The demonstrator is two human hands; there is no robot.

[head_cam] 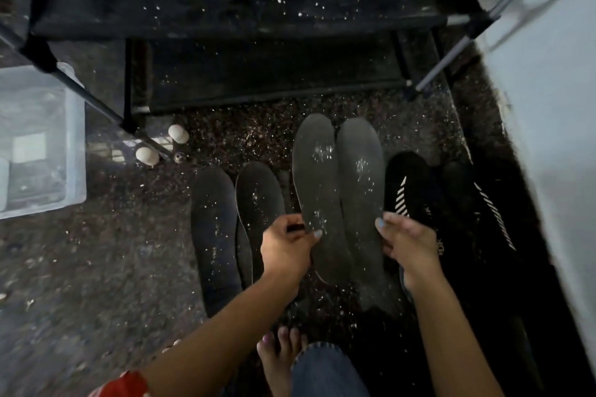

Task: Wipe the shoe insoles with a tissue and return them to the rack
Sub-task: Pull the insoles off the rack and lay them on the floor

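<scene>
Two dark grey insoles are held up side by side over the floor. My left hand grips the left insole near its heel, thumb on top. My right hand holds the right insole at its right edge. Both insoles carry white specks. Two more dark insoles lie flat on the speckled floor to the left. The black shoe rack stands ahead, its shelves dusted with white specks. No tissue is visible.
Black shoes with white stripes lie on the right by a white wall. A clear plastic bin sits on the left. Two small white round objects rest by the rack's foot. My bare foot is below.
</scene>
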